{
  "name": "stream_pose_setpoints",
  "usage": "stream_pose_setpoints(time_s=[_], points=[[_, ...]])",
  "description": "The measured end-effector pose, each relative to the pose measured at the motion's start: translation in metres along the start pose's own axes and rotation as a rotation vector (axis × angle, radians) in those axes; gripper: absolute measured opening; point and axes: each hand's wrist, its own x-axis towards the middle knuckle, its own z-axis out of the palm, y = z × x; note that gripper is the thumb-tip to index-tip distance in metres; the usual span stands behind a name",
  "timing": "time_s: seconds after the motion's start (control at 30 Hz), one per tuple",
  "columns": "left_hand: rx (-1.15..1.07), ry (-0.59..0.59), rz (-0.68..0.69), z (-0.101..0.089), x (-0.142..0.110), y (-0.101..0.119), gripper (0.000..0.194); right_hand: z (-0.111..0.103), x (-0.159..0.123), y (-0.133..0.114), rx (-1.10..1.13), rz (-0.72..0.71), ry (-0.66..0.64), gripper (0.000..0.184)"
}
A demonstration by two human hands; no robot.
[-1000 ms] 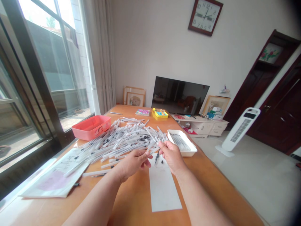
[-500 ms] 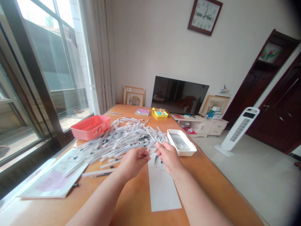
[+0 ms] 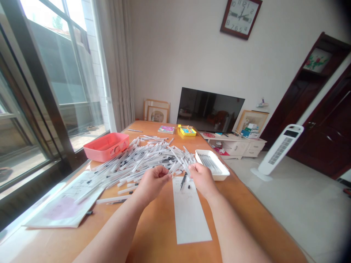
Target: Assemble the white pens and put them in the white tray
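Note:
My left hand (image 3: 155, 180) is closed in a pinch at the near edge of a heap of clear-white pen barrels (image 3: 148, 157). What sits between its fingertips is too small to tell. Across a narrow gap, my right hand (image 3: 202, 178) pinches a whitish pen barrel (image 3: 186, 167) that points away toward the heap. Between and just below the hands, thin dark pen refills (image 3: 183, 180) and a small black cap (image 3: 189, 186) lie on a white paper strip (image 3: 192, 223). Right beside my right hand stands a white tray (image 3: 225, 174) with refills in it.
A red plastic box (image 3: 105, 151) stands at the heap's left. Nearer me lie a notebook (image 3: 60, 208) and a loose black cap (image 3: 89, 212). Toward the table's far end are a booklet (image 3: 166, 129), a yellow box (image 3: 187, 131) and a pen (image 3: 135, 130). The table's right edge runs past the tray.
My hands have moved apart: the right has shifted slightly right, the left slightly left. More of the refills and the black cap on the paper strip now shows.

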Motion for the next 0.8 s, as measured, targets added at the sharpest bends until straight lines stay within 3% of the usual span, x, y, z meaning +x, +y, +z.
stream_pose_setpoints(time_s=[0.1,0.23,0.37,0.53,0.8], points=[[-0.115,0.079,-0.048,-0.003,0.001,0.003,0.035,-0.005,0.003,0.012,-0.259,0.018,-0.032,0.014],[-0.207,0.164,-0.09,-0.008,0.001,0.006,0.036,-0.002,0.003,0.016,-0.498,0.006,-0.041,0.01],[-0.259,0.19,-0.097,-0.011,0.003,0.005,0.037,0.003,0.003,0.012,-0.602,-0.005,-0.055,0.009],[-0.298,0.222,-0.103,-0.011,0.005,0.0,0.036,0.003,0.003,0.005,-0.756,0.063,-0.175,0.002],[-0.357,0.271,-0.109,-0.014,0.008,-0.005,0.034,0.002,0.002,0.002,-0.815,0.064,-0.177,0.005]])
